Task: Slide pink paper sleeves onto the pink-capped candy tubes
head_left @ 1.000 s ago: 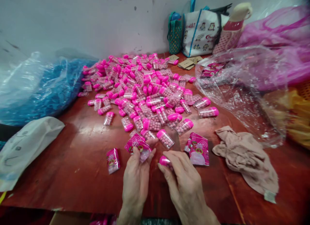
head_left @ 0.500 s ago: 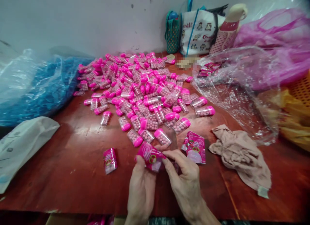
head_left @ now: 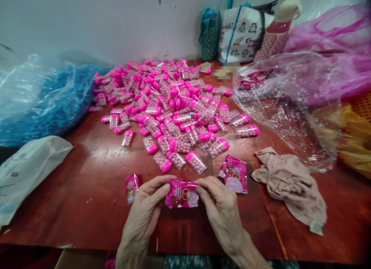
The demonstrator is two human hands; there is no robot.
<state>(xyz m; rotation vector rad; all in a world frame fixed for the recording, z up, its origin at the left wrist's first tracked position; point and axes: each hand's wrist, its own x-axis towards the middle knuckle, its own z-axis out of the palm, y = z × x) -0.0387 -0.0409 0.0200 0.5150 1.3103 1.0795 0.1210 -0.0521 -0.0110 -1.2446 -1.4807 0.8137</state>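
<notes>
A pink printed plastic sleeve (head_left: 182, 194) is stretched level between my two hands above the table's front part. My left hand (head_left: 145, 207) pinches its left edge between thumb and fingers. The opposite edge is gripped the same way by my right hand (head_left: 220, 205). Whether anything is inside the sleeve, I cannot tell. Beside my left hand lies a small candy container in a printed sleeve (head_left: 131, 186), partly covered by that hand. More flat printed sleeves (head_left: 236, 176) lie just beyond my right hand. Clear candy containers with pink caps (head_left: 179, 145) are heaped ahead.
A crumpled beige cloth (head_left: 290, 184) lies at right, near a clear plastic bag (head_left: 292, 122). On the left are a bag of blue pieces (head_left: 58, 107) and a white pouch (head_left: 31, 172). A printed tote bag (head_left: 240, 37) stands against the wall.
My left hand has shifted from under the sleeve to its left edge, moving left. The sleeve, tilted before, is now held level and pulled flat. The camera view has shifted slightly.
</notes>
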